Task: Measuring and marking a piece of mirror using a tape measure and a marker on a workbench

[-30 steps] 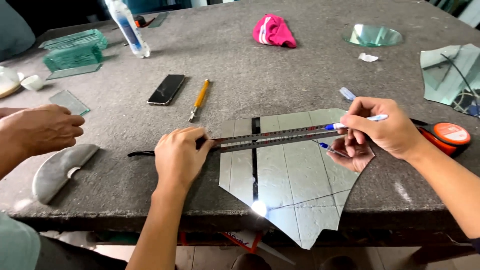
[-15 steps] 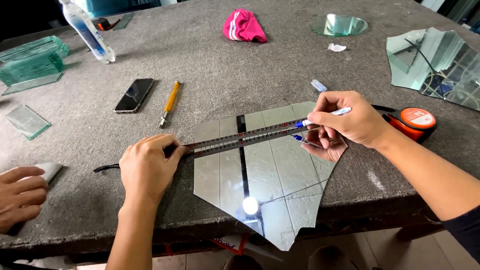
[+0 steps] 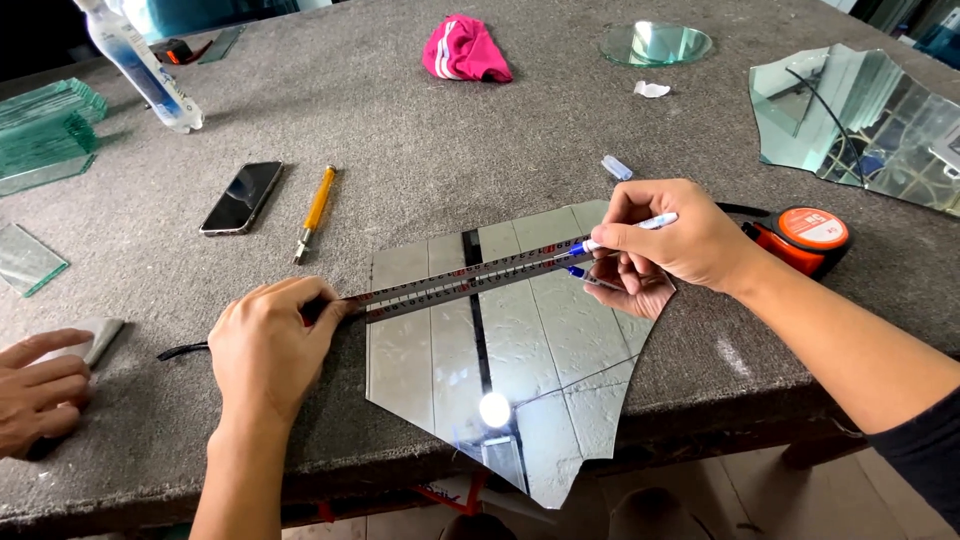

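Left hand (image 3: 265, 345) fingers pin long metal ruler (image 3: 470, 281) at 9 o'clock; right hand (image 3: 672, 240) fingers pinch blue marker (image 3: 622, 232). Irregular mirror shard (image 3: 500, 350) overhangs desk (image 3: 420, 130); ruler slip would likely skew the line.

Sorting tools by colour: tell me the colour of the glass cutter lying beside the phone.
Yellow-orange handle on the glass cutter, clearest in the head view.
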